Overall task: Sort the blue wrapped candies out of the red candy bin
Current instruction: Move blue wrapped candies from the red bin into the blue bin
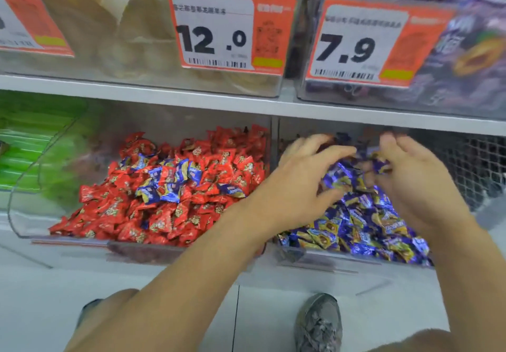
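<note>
At the bottom edge, a grey lace-up shoe stands on pale smooth floor. Above it, two bare forearms reach into the clear plastic bin of blue candies, a heap of glossy, crinkled blue-and-gold wrappers. The left hand hovers over that heap, fingers spread and loosely curved; motion blur prevents telling whether they hold any candy. The right hand is just beside it, fingers bent downward over the pile; its grasp likewise cannot be told. To the left, separated by a transparent wall, the red candy bin holds shiny red pillow-shaped wrappers, with a cluster of blue wrapped candies lying on top near the middle. Beyond, a grey shelf edge carries orange-bordered price tags reading 12.0 and 7.9.
</note>
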The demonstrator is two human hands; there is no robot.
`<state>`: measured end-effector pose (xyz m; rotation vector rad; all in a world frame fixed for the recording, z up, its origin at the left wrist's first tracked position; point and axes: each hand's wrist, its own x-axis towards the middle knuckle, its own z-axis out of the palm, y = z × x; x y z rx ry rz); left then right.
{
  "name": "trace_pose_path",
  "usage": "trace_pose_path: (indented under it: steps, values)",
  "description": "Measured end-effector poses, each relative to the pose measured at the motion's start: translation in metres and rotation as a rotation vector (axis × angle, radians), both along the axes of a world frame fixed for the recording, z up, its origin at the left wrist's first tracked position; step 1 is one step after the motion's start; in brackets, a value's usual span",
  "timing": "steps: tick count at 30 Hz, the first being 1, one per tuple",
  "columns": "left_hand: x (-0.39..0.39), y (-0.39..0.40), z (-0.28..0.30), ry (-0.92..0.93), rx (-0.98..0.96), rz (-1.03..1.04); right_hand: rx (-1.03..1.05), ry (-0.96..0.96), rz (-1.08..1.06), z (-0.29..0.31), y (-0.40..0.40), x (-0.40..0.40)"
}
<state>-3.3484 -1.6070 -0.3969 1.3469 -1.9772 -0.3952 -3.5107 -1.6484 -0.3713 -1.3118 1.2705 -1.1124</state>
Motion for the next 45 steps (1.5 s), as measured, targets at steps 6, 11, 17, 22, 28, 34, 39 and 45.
trace_pose_path:
  steps: [6, 11, 17, 22, 28, 34, 39, 45]
  values:
    - [0.058, 0.027, -0.007, 0.012, -0.118, 0.301, -0.115, 0.155, 0.164, -0.003, -0.003, 0.001]
    - [0.137, 0.058, -0.019, -0.323, 0.287, 0.402, -0.307, 0.523, 0.298, -0.007, 0.01, 0.038]
    - [0.176, 0.07, -0.024, -0.362, 0.309, 0.316, -0.674, 0.569, 0.57, -0.015, 0.047, 0.126]
    - [0.202, 0.08, -0.02, -0.209, 0.247, 0.38, -0.618, 0.818, 0.725, -0.029, 0.048, 0.175]
    - [0.218, 0.092, -0.008, -0.022, 0.237, 0.493, -0.523, 1.215, 0.792, -0.015, 0.041, 0.185]
    - [0.219, 0.091, -0.006, -0.053, 0.318, 0.485, -0.408, 1.251, 0.841, -0.004, 0.025, 0.167]
    - [0.237, 0.093, -0.003, -0.005, 0.356, 0.453, -0.475, 0.974, 0.643, -0.008, 0.021, 0.171]
    - [0.245, 0.099, -0.004, -0.027, 0.408, 0.407, -0.584, 0.694, 0.535, -0.017, 0.019, 0.208]
